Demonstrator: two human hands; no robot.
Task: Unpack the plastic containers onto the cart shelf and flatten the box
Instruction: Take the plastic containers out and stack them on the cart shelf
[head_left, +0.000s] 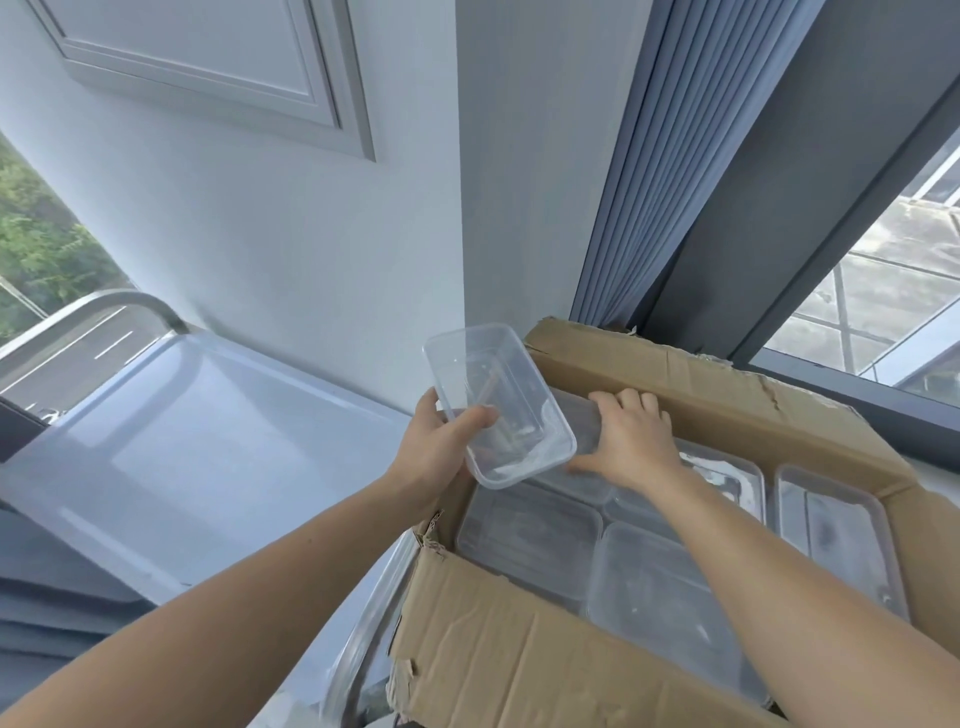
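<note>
My left hand (434, 449) grips a clear rectangular plastic container (498, 402) by its near long side, thumb over the rim, holding it in the air above the left edge of the cardboard box (498, 654). The open box stands at the lower right and holds several more clear containers (649, 582) packed side by side. My right hand (631, 439) reaches into the box's far left part, fingers curled over the far edge of a container there (579, 423). The metal cart shelf (208, 441) lies bare to the left of the box.
The cart's rounded metal handle (119, 304) rises at the far left end. A white wall stands behind the cart. Grey-blue curtains (639, 182) and a dark window frame (831, 218) run behind the box. The box's far flap (675, 364) stands up, torn.
</note>
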